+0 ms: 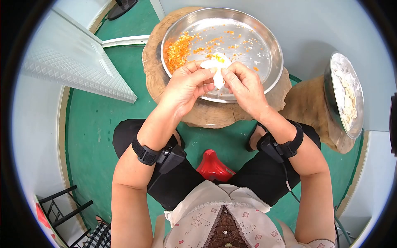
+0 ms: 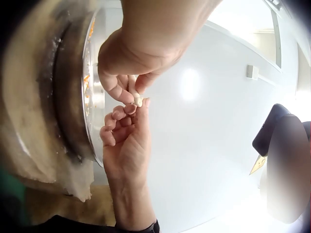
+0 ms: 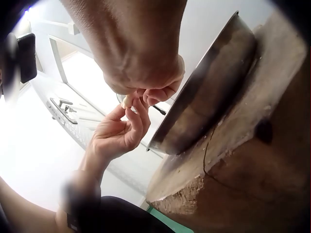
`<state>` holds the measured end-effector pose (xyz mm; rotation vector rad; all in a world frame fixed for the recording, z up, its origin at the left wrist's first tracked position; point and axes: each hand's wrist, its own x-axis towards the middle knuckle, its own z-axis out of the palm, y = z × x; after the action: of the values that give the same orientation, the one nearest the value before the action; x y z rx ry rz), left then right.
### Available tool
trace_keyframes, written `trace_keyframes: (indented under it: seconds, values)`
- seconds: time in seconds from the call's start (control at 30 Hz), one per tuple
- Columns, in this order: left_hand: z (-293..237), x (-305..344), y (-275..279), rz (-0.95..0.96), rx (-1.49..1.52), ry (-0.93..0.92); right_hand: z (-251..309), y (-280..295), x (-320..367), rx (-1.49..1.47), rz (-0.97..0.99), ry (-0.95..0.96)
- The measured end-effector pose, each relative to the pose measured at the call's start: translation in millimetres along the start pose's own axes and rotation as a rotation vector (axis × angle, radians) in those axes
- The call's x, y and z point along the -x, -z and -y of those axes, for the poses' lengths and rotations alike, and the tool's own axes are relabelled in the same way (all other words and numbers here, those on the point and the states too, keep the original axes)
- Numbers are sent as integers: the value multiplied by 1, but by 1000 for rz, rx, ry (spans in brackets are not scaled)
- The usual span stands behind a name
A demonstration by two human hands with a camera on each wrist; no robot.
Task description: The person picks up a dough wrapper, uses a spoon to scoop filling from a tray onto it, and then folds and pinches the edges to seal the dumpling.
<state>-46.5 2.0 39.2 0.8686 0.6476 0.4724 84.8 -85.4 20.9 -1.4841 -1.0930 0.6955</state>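
A white dough wrapper (image 1: 219, 76), with a bit of orange and yellow filling on its top, is held up over the near side of a wide steel pan (image 1: 274, 53). My left hand (image 1: 188, 84) pinches its left edge between thumb and fingers. From the other side, my right hand (image 1: 248, 87) pinches the right edge, thumb toward me. Both wrist views show the fingertips meeting at a small pale end of the dough (image 2: 138, 102); the rest is hidden behind the hands. Chopped orange and yellow filling (image 1: 178, 53) lies heaped at the pan's left, with scattered bits elsewhere.
The pan stands on a thick wooden slab (image 1: 215, 118). To the right, a metal bowl (image 1: 329, 89) with floury, pale dumplings (image 1: 350, 103) sits on a wooden stump (image 1: 306, 103). A red stool (image 1: 213, 166) shows between the legs. A white door panel (image 1: 82, 70) stands at left.
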Motion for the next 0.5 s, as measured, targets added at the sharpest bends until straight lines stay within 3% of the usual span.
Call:
trace_keyframes:
  seconds: [0.5]
  values:
    - [-1,-2,4,-53,55,-10,6,1,2,-99,-21,-134]
